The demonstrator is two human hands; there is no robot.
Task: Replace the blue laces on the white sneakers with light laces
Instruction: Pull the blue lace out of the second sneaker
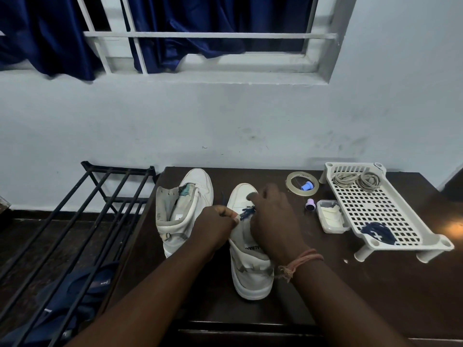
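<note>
On the dark brown wooden table [313, 284], two white leather high-top sneakers stand toes pointing to twelve o'clock: the left sneaker [183, 211] already bare of lacing, its tongue splayed open, and the right sneaker [248, 266] under both hands. The left hand [215, 227] has its fingers curled, pinching the upper's edge near the eyelets; the right hand [273, 221] is bent over the tongue, its fingers closed on the dark blue fabric lace [248, 212], which bunches between the two hands. By my reading, the step in hand is unthreading this last blue lace, so the task is under halfway. At two o'clock from the shoes, the white perforated plastic tray [390, 214] holds two coiled beige laces [357, 181] at its far end and a bundled blue lace [378, 232] at its near end. The next move likely calls for drawing the lace clear of the remaining eyelets while the other hand steadies the shoe, then reaching to the tray for a light one.
</note>
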